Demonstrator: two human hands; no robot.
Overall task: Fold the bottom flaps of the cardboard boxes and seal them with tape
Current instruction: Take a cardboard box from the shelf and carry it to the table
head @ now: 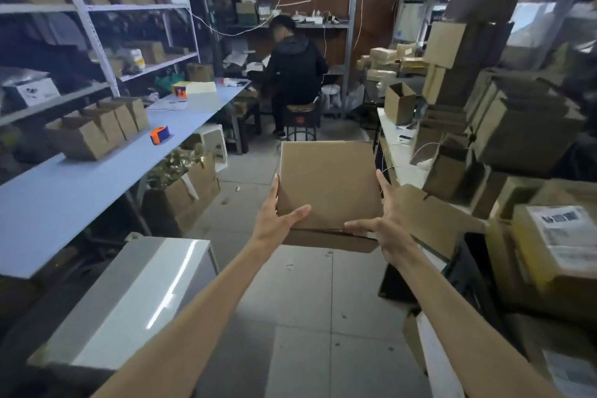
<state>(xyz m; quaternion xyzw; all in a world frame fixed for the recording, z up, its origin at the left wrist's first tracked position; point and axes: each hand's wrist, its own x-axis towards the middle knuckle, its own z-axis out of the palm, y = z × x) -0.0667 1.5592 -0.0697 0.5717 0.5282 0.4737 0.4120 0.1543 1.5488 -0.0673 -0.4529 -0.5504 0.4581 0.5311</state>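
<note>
Cardboard box (328, 184) sits in mid-air between both outstretched arms, held over the grey tiled floor (300, 317), its broad plain face turned up toward the camera. Along the box's near edge a flap (329, 241) hangs slightly apart from the panel above it, with a dark gap between them.

At the box's left edge, the left hand (277, 220) clasps it: the fingers run up along the side, pressed together, while the thumb lies across the near face. At the box's right edge, the right hand (384, 220) does the same, fingers together and extended up the side, thumb reaching inward along the seam above the flap.

Well to the left of the box stands a long pale blue table (64, 197). On it a row of open boxes (97, 129) stands, and just beside them lies an orange and blue tape dispenser (159, 135). Beyond the box, a seated person in dark clothes (295, 74) faces away on a stool. To the box's right, stacked cartons (504, 100) crowd the shelves and floor.
</note>
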